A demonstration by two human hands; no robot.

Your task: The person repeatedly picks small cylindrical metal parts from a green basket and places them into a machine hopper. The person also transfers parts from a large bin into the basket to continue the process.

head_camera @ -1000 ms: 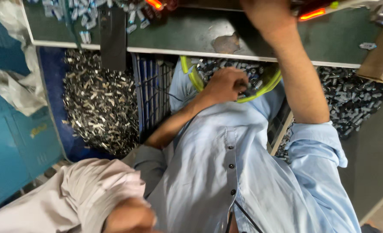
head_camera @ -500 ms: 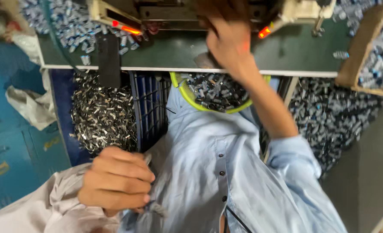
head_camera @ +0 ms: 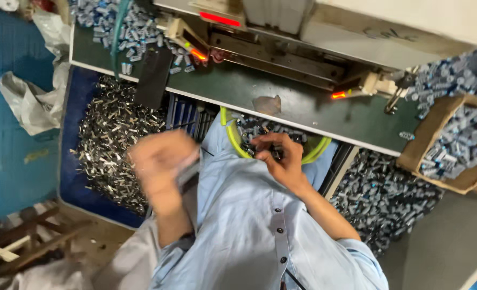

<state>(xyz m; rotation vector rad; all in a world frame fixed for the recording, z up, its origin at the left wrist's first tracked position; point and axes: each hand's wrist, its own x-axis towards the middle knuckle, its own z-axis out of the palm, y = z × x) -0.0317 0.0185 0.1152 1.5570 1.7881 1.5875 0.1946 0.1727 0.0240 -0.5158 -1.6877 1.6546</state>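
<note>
Fingers of the right hand (head_camera: pixel 281 158) are curling into small metal parts (head_camera: pixel 260 131) inside a yellow-rimmed bowl (head_camera: pixel 228 140) below the green machine table's (head_camera: pixel 281 104) front edge. Left hand (head_camera: pixel 160 161) is blurred; its grip cannot be told.

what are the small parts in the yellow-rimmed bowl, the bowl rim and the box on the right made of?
Small parts: look like bright metal, grey with glints; too small to be sure. The right hand picks among them. Bowl rim: probably plastic, smooth, glossy yellow-green. Box: brown cardboard, matte, with raw-looking edges.
</note>
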